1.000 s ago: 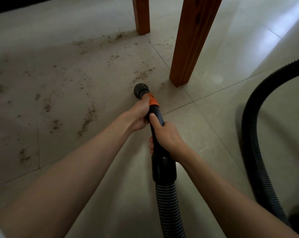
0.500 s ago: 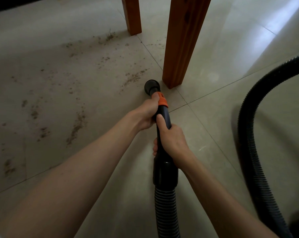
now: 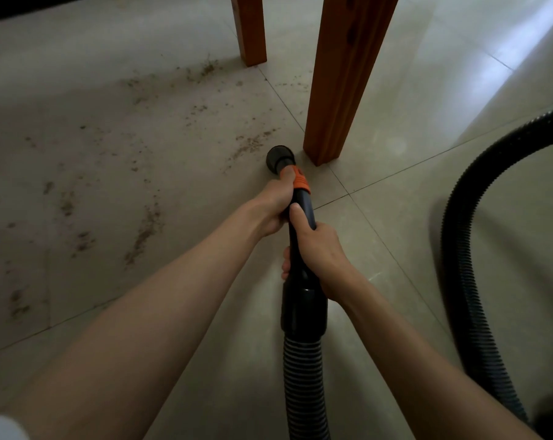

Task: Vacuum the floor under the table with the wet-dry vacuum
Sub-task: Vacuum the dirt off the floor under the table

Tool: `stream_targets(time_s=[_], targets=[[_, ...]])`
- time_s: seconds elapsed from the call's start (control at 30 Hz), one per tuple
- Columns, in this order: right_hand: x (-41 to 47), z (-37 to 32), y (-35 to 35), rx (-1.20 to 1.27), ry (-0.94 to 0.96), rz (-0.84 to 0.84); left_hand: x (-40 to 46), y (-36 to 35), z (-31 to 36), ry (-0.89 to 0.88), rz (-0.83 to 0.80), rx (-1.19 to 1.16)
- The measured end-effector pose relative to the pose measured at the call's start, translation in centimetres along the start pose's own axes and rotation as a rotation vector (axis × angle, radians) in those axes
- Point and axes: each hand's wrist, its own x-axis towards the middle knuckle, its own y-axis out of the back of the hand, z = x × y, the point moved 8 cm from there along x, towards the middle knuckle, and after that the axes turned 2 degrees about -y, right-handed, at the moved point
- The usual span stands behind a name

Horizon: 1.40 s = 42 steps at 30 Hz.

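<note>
Obs.: both hands wrapped around the black wand of the wet-dry vacuum. Left hand grips forward, just behind the orange collar; right hand grips further back, thumb laid along the tube. Round nozzle is low at the floor, just beside the foot of the near table leg, on its left; whether it touches the tile cannot be told.

Risks:
- Nozzle knocks the near leg if swung right; the gap looks slight.
- Debris streak lies just ahead-left of the nozzle. A fast pass could scatter grit rather than lift it.
- Ribbed hose runs back toward the body, and a second loop curves over the floor on the right (likely the same hose). It could drag or catch a foot on stepping back.
- Judged early in the job: many dirt patches are unswept across the left tiles.

Room to move:
- Left and forward-left: open floor, shaded, where most of the dirt lies.
- Ahead: far table leg bounds the lane; a channel runs between the two legs.
- Right of the near leg: brighter tile, no dirt visible there.
</note>
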Motion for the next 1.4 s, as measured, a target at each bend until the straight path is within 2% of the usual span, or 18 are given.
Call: stream_targets(time_s=[0.13,0.4,0.77,0.93,1.0,1.13,1.4], targets=[[-0.5,0.8,-2.3,0.034,-0.049,-0.138,-0.2,2.8,-1.1,0.013,0.080,-0.036],[-0.3,0.9,-7.1,-0.036,-0.035,-0.233,-1.1,8.4,-1.0,-0.028,0.176,-0.125],[1.5,-0.4,-8.5,-0.167,0.033,-0.125,-0.5,9.1,0.6,-0.036,0.096,-0.135],[2.3,-0.3,-8.4,-0.199,0.042,-0.081,0.0,9.1,1.2,-0.105,0.058,0.073],[2.4,-0.2,-8.3,-0.196,0.041,-0.070,0.5,9.0,1.3,-0.099,0.053,0.061],[2.9,0.1,-7.7,-0.185,0.045,-0.051,1.6,8.1,0.8,-0.031,0.010,-0.116],[4.2,-1.2,-6.7,-0.136,0.055,-0.042,2.7,6.7,2.0,-0.040,0.025,-0.055]])
